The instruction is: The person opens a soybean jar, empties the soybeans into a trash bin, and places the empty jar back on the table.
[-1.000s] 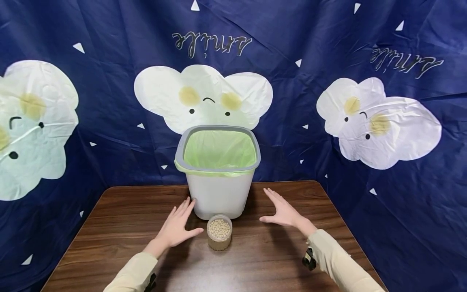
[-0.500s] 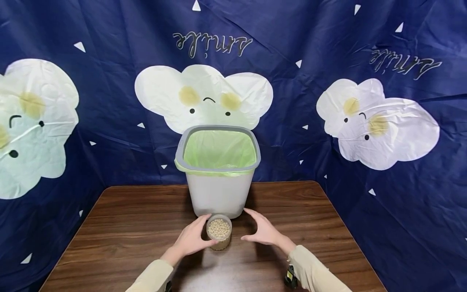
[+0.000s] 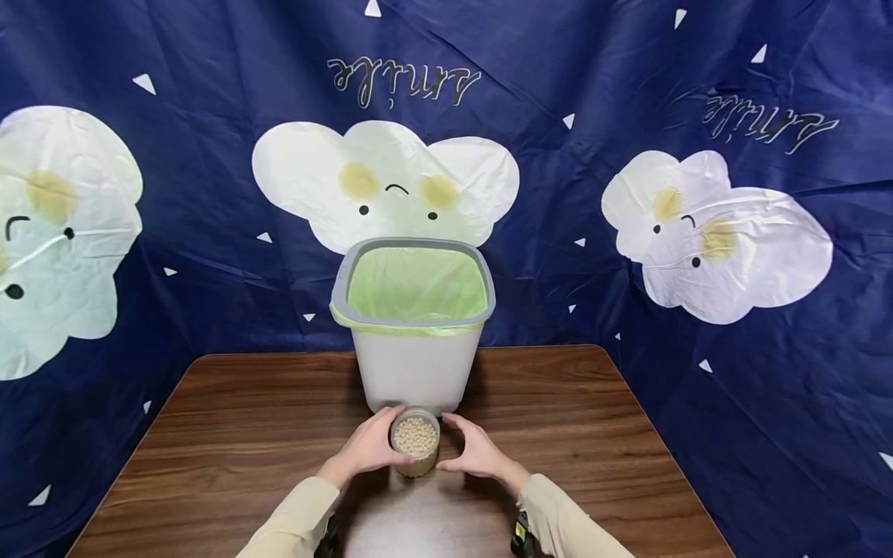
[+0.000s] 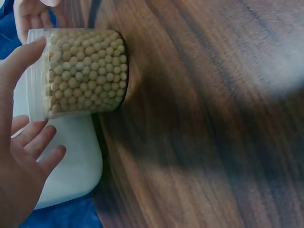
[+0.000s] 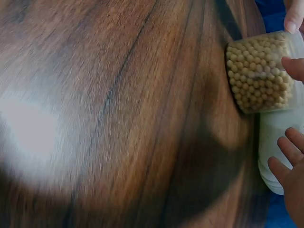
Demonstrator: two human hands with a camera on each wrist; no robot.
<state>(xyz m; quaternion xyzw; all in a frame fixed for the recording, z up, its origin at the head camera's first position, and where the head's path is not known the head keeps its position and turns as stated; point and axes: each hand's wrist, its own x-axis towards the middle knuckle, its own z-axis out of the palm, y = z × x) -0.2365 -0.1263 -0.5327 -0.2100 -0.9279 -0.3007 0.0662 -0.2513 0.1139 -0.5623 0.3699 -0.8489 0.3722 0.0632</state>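
Note:
A clear round jar (image 3: pixel 415 442) full of pale beans stands open-topped on the wooden table (image 3: pixel 244 418), right in front of a white bin (image 3: pixel 413 370). My left hand (image 3: pixel 370 448) cups the jar's left side. In the left wrist view its thumb lies against the rim of the jar (image 4: pixel 85 71), while the fingers of the left hand (image 4: pixel 23 156) are spread and apart from it. My right hand (image 3: pixel 474 453) cups the right side. Its thumb touches the jar (image 5: pixel 259 71), and the fingers of the right hand (image 5: pixel 292 156) are spread before the bin (image 5: pixel 278 137).
The bin has a grey rim (image 3: pixel 412 319) and a green liner, and stands at the table's far middle. A blue cloth with white clouds (image 3: pixel 628 194) hangs behind and to both sides. Bare tabletop lies left and right of the hands.
Both hands moved inward from beside the bin and closed in on the jar from either side. The jar and the bin stayed where they were.

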